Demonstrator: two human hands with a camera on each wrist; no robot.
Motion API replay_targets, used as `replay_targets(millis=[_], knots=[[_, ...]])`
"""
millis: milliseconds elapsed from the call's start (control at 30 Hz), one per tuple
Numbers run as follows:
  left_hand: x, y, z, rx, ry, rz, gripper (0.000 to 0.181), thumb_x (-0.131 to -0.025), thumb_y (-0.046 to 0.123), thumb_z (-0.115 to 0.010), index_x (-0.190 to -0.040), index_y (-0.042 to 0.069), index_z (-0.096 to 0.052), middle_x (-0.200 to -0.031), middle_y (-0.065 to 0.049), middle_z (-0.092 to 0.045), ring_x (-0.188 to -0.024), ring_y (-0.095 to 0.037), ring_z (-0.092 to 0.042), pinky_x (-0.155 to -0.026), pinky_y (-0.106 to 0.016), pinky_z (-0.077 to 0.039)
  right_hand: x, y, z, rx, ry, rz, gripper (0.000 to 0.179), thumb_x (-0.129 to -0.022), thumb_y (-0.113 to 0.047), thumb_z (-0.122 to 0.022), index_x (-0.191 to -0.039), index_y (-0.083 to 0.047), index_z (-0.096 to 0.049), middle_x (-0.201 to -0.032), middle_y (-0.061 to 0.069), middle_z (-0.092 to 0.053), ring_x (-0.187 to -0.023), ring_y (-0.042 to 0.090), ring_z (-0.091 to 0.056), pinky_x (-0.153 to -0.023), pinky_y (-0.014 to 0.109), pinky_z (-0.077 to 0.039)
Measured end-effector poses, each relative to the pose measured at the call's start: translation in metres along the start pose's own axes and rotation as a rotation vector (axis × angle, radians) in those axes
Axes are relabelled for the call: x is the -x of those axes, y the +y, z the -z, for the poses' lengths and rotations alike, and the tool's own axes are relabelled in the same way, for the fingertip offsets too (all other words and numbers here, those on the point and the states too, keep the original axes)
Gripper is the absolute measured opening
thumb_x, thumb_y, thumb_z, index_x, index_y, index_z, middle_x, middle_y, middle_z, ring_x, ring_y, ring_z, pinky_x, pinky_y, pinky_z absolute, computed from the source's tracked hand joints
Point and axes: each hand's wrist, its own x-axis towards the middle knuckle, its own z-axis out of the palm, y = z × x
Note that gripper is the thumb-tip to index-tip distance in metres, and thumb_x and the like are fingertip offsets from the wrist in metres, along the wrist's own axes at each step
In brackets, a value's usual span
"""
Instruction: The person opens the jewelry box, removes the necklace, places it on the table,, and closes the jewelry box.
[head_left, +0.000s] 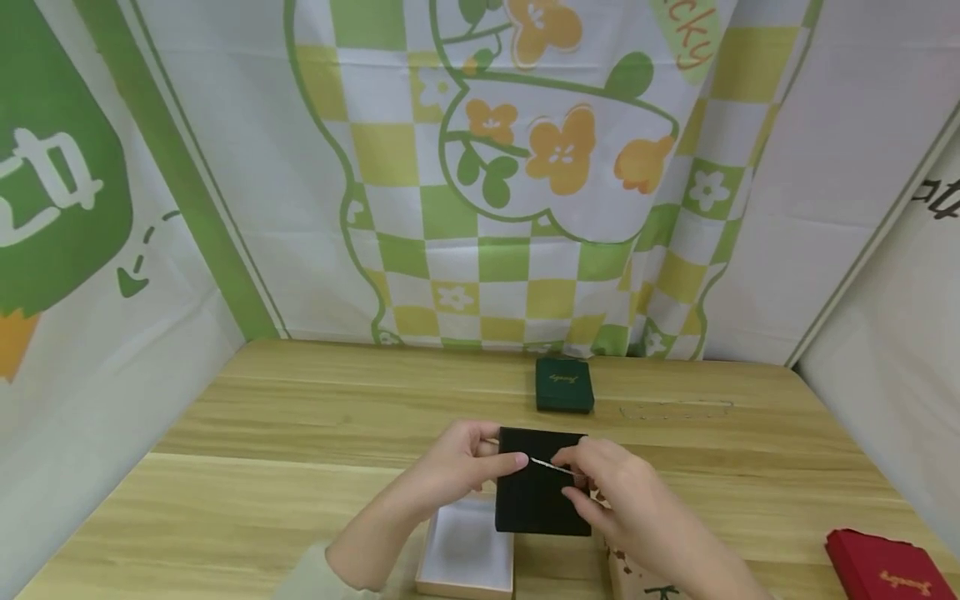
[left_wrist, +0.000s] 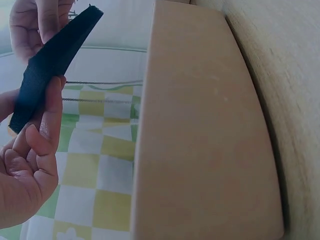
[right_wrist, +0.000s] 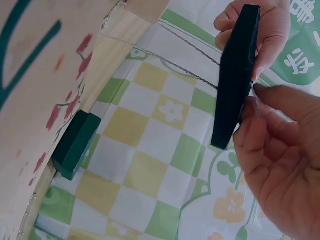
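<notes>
Black pad (head_left: pixel 534 510) is positioned at the lower center of the head frame. Left hand (head_left: pixel 463 467): grip pinching its upper-left edge. Right hand (head_left: pixel 618 483): grip pinching silver chain (head_left: pixel 551 466) over its face. White-lined box (head_left: pixel 471 550) sits lower left on counter (head_left: pixel 300 433).

In the head view, the black square pad (head_left: pixel 534 504) hides some fingers of the left hand (head_left: pixel 468 458), while the right hand (head_left: pixel 618 483) covers part of its right edge. The shallow white-lined box (head_left: pixel 467 550) is partly hidden behind this pad and cut by the lower edge. The beige box with printed flowers (head_left: pixel 636 581) and the red box with gold letters (head_left: pixel 888 571) are also cut there. The lettering on the dark green square box (head_left: pixel 564 387) is too small to read.
</notes>
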Motion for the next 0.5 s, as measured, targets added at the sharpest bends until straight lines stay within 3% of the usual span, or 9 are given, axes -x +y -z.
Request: replay_targets(millis=[67,133,267,367,500], knots=[[-0.0001,-0.0008,-0.0004,-0.001,-0.005,0.002,0.023,-0.094,0.021,-0.068,-0.109,0.003,-0.068,-0.052,0.008,-0.042,-0.047,-0.007,-0.026,-0.047,-0.021,-0.026,-0.0001,-0.0006,-0.0002,0.037,0.012,-0.004,0.03,-0.077,0.0,-0.081,-0.099,-0.013,-0.066,-0.086,-0.01,-0.059,-0.074,0.0,-0.051,-0.061,0.012,-0.046],[-0.0005,-0.0016,-0.0014,-0.004,-0.005,0.0,0.021,-0.094,0.021,-0.068,-0.102,0.002,-0.065,-0.052,0.008,-0.039,-0.047,-0.007,-0.024,-0.047,-0.02,-0.025,-0.0003,-0.0014,-0.0003,0.055,0.014,-0.011,0.026,-0.077,0.0,-0.081,-0.093,-0.014,-0.066,-0.085,-0.011,-0.06,-0.074,-0.001,-0.052,-0.062,0.012,-0.046],[-0.0009,-0.0017,-0.0037,-0.014,0.005,-0.005,0.021,-0.093,0.021,-0.069,-0.102,0.003,-0.066,-0.051,0.008,-0.036,-0.046,-0.007,-0.023,-0.045,-0.02,-0.023,-0.0001,-0.0029,-0.0003,0.045,0.023,-0.035,0.022,-0.08,0.0,-0.078,-0.089,-0.016,-0.066,-0.085,-0.012,-0.062,-0.075,-0.002,-0.055,-0.065,0.012,-0.049],[-0.0006,-0.0012,-0.0044,-0.018,0.017,-0.002,0.025,-0.093,0.021,-0.069,-0.112,0.004,-0.069,-0.053,0.008,-0.049,-0.044,-0.007,-0.025,-0.044,-0.02,-0.023,-0.0001,-0.004,-0.0001,-0.008,0.064,-0.036,0.022,-0.081,0.002,-0.076,-0.09,-0.016,-0.067,-0.086,-0.012,-0.064,-0.076,-0.002,-0.057,-0.067,0.011,-0.049],[-0.0007,-0.0017,-0.0044,-0.019,0.026,-0.002,0.024,-0.093,0.02,-0.069,-0.111,0.003,-0.07,-0.058,0.007,-0.06,-0.044,-0.006,-0.026,-0.044,-0.02,-0.023,-0.0013,-0.0046,0.0002,-0.071,0.145,-0.014,0.026,-0.078,0.007,-0.077,-0.09,-0.015,-0.067,-0.085,-0.009,-0.066,-0.071,-0.004,-0.052,-0.062,0.006,-0.044]])
